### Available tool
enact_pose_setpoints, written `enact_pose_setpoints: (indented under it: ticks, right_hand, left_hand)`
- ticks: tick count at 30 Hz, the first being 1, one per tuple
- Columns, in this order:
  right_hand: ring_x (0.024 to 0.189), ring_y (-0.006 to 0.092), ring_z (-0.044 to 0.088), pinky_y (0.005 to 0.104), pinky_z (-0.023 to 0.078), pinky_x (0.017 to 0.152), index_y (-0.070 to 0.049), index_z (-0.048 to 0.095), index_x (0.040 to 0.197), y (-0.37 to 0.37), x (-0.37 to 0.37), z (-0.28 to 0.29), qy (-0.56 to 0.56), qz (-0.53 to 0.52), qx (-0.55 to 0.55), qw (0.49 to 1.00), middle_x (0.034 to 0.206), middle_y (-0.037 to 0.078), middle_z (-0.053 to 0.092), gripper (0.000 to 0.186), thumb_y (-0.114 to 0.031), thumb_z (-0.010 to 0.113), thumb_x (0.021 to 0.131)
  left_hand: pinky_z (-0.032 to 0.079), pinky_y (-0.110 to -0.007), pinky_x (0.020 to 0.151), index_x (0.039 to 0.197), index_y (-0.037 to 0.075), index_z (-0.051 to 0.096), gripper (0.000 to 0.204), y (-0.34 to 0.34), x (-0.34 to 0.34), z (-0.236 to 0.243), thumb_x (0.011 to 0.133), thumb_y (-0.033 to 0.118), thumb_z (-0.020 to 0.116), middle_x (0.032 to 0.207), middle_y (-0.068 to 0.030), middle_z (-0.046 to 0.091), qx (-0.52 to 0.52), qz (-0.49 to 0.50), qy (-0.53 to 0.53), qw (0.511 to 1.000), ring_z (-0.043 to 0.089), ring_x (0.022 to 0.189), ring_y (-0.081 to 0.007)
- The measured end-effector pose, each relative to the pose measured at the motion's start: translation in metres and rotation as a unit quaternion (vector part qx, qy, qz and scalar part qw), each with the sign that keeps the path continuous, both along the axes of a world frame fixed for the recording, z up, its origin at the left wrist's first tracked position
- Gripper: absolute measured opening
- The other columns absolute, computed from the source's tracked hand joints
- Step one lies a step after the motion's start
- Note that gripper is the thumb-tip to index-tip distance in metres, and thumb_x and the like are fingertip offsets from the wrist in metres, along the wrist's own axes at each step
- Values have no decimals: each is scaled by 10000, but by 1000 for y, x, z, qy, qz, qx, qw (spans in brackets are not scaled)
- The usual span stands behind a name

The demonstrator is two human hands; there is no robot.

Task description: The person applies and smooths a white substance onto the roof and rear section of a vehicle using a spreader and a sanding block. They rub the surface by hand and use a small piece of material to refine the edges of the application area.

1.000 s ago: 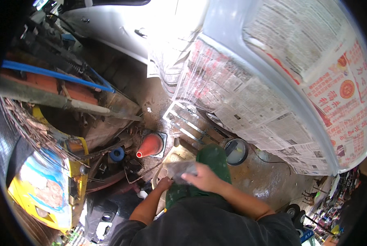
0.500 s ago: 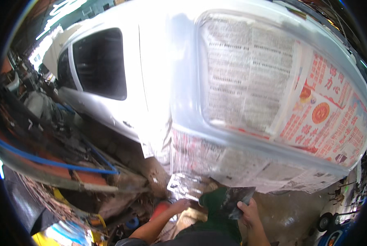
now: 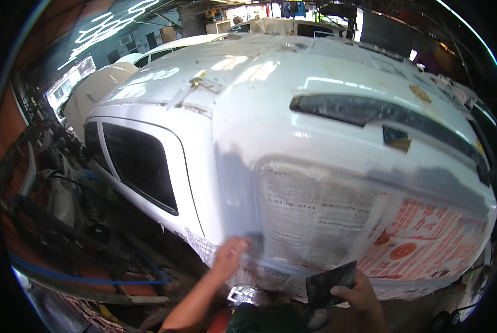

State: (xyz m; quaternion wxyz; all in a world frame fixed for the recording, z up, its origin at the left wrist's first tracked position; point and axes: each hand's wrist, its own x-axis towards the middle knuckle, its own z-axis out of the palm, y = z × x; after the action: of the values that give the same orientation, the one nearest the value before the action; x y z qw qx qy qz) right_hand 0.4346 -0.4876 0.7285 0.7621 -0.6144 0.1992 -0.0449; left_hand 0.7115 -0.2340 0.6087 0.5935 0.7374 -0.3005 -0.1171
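Note:
My left hand [image 3: 230,258] is raised to the grey-primed body of a white vehicle [image 3: 236,205], its fingers closed on a small flat grey piece [image 3: 255,244]. That piece overlaps the primed strip left of a papered window; whether it touches is not clear. Lower right, my right hand [image 3: 361,293] grips a dark rectangular plate [image 3: 331,283], thumb across its face. Newspaper [image 3: 315,216] masks the window, with red-printed sheets [image 3: 406,247] on its right part. More paper hangs along the lower edge.
Left of the vehicle lie piled dark parts, with a blue hose [image 3: 93,279] across them. A dark rail [image 3: 365,109] runs along the roof. By the rail rests a small dark sheet [image 3: 395,137]. Other covered vehicles stand behind.
My left hand has risen from low near my body to the primed panel, bringing the grey piece. My right hand still holds the plate. The view has tilted up, showing the roof.

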Motion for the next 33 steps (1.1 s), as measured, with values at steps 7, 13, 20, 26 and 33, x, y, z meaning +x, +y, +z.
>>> enact_pose_setpoints:
  ticks: [7, 13, 20, 26, 33]
  right_hand:
    - [1011, 344, 710, 405, 568, 849, -46, 613, 1161, -34, 113, 166, -282, 50, -585, 759, 1133, 154, 731, 324, -98, 772, 883]
    - [937, 330, 687, 453, 561, 789, -76, 636, 1190, -32, 269, 260, -239, -35, -762, 601, 945, 117, 691, 280, -32, 636, 913]
    - [1042, 347, 679, 469, 554, 898, -82, 689, 1202, -61, 405, 220, -131, 97, -821, 547, 1036, 159, 743, 298, -58, 550, 939]
    - [996, 370, 703, 484, 568, 874, -61, 664, 1184, -30, 433, 209, -32, 153, -823, 546, 1028, 176, 738, 257, -71, 523, 969]
    - [966, 375, 721, 477, 576, 839, -59, 661, 1164, -30, 446, 201, -35, 139, -849, 508, 1007, 193, 738, 223, -93, 525, 990]
  left_hand:
    - [383, -466, 1118, 1258, -7, 625, 323, -14, 267, 180, 1037, 226, 590, 1317, -231, 587, -15, 277, -390, 878, 494, 1290, -405]
    - [248, -566, 1236, 1499, 19, 482, 581, -48, 372, 224, 1076, 418, 493, 1611, -257, 325, 178, 335, -408, 830, 216, 1531, -447]
    - [195, -570, 1265, 1587, 39, 377, 679, -57, 379, 212, 1078, 482, 450, 1683, -232, 228, 137, 332, -386, 850, 123, 1575, -434]
    - [173, -539, 1280, 1591, 47, 375, 682, -47, 372, 217, 1065, 469, 476, 1688, -221, 232, 125, 329, -358, 865, 119, 1579, -425]
    - [180, -552, 1271, 1600, 51, 357, 683, -45, 376, 216, 1067, 455, 491, 1694, -209, 225, 114, 331, -361, 865, 92, 1593, -400]
